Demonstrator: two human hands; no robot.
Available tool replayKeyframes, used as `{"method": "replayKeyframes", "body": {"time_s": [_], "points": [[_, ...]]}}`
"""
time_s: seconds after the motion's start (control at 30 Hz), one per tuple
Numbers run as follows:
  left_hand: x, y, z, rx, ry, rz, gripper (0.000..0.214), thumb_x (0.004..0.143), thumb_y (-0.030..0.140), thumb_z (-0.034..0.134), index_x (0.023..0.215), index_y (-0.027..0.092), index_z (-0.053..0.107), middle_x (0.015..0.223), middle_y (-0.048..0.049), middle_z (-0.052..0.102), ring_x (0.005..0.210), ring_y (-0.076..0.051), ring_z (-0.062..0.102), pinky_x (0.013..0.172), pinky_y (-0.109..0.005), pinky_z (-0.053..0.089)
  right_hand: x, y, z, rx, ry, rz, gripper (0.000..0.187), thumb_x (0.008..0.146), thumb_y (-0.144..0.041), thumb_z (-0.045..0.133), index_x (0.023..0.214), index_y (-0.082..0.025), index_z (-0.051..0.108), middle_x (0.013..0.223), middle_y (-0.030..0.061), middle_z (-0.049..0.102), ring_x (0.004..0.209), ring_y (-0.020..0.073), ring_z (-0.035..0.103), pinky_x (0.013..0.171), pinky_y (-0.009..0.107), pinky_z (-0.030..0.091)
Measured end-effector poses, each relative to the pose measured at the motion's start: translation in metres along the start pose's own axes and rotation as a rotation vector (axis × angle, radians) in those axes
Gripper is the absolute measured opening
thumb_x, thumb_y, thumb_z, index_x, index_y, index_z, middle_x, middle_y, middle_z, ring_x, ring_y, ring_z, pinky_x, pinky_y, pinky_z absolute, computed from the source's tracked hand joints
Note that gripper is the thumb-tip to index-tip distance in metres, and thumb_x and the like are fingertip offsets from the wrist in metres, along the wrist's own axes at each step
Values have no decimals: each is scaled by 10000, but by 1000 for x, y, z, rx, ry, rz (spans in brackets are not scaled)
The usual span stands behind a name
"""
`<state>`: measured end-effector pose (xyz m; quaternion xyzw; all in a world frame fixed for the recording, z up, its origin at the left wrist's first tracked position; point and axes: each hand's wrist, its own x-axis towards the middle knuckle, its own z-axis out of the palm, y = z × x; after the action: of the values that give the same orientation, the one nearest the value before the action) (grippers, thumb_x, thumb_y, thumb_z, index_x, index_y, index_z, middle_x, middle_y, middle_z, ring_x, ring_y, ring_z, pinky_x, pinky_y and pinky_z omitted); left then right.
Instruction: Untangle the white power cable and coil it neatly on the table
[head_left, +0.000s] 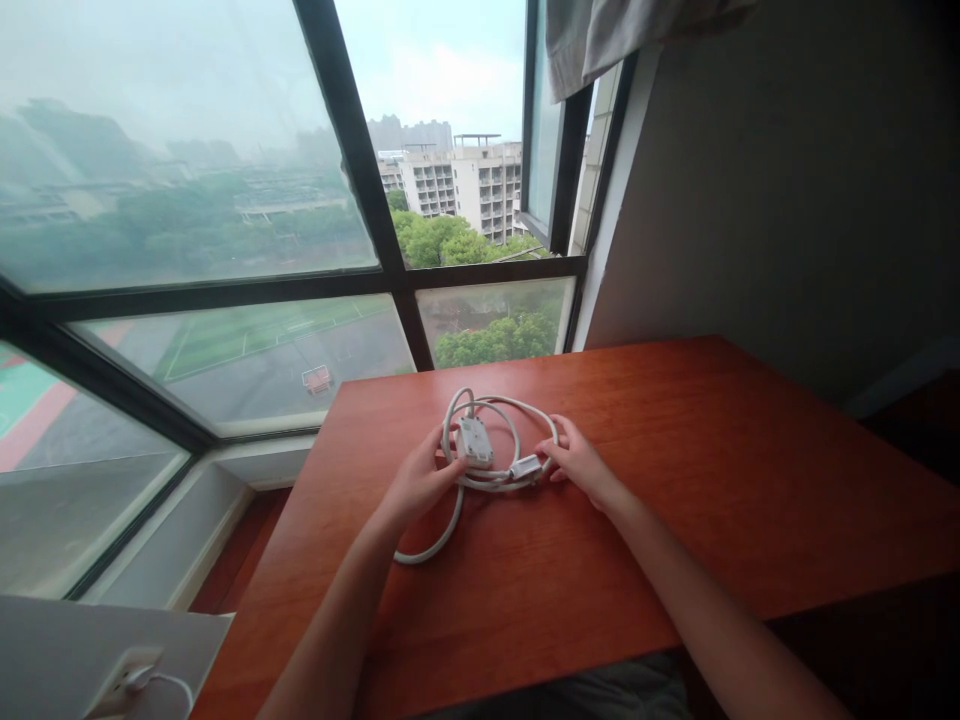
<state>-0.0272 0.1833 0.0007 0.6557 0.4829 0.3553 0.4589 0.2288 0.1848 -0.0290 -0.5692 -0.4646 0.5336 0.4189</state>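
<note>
A white extension cord lies loosely coiled on the reddish-brown table, its small socket block (474, 442) at the left of the coil. My left hand (426, 478) closes on the block's left side, with the thumb at its near edge and the cable loops beside it. At the coil's right side, my right hand (576, 460) has its thumb and fingers around the cable (553, 432). A small white piece (526, 466), perhaps a label or the plug, sits by those fingertips. One loop of cable hangs out toward me, below the left wrist. Some fingertips are hidden behind the cable.
The wooden table (645, 430) reaches from the window to my lap. Dark-framed windows (397, 275) stand behind and left, one pane swung open. A wall socket (127, 680) with a plug in it is at lower left; a curtain (600, 40) hangs above.
</note>
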Motion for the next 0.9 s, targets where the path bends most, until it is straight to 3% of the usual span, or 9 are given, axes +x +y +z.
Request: {"method": "replayKeyframes", "body": {"time_s": [0.23, 0.37, 0.6, 0.73, 0.9], "points": [[-5, 9, 8, -55, -37, 10, 573, 821, 413, 609, 1320, 176, 463, 1136, -101, 652, 948, -243, 661, 803, -350, 540, -2, 8, -16, -110, 61, -72, 482, 786, -323, 549, 1228, -171, 431, 741, 5, 671, 552, 141, 630, 413, 192, 461], [-5, 4, 2, 16, 55, -20, 660, 829, 478, 584, 1387, 179, 397, 1130, -117, 649, 920, -248, 670, 800, -370, 537, 1, 10, -19, -128, 78, -81, 280, 787, -295, 518, 1035, -167, 504, 698, 1, 656, 511, 120, 597, 402, 183, 440], [-4, -5, -5, 41, 44, -71, 746, 839, 519, 553, 1437, 147, 307, 1027, -106, 676, 927, -254, 661, 846, -383, 501, -3, 8, -21, -155, 8, -58, 152, 732, -233, 505, 878, -192, 498, 545, -51, 587, 386, 101, 515, 322, 162, 340], [-5, -2, 1, 8, -22, -94, 751, 805, 477, 623, 1422, 194, 302, 943, -63, 668, 758, -196, 660, 637, -287, 517, -3, 7, -20, -137, -58, -16, 207, 732, -201, 475, 937, -179, 496, 572, -28, 631, 387, 105, 531, 332, 167, 368], [-8, 8, 1, -160, -71, -227, 642, 758, 423, 688, 1270, 181, 385, 833, -31, 650, 529, -113, 590, 416, -181, 395, -7, 4, -13, -159, -39, -43, 322, 755, -209, 488, 1074, -173, 504, 729, 17, 698, 518, 141, 639, 411, 200, 479]]}}
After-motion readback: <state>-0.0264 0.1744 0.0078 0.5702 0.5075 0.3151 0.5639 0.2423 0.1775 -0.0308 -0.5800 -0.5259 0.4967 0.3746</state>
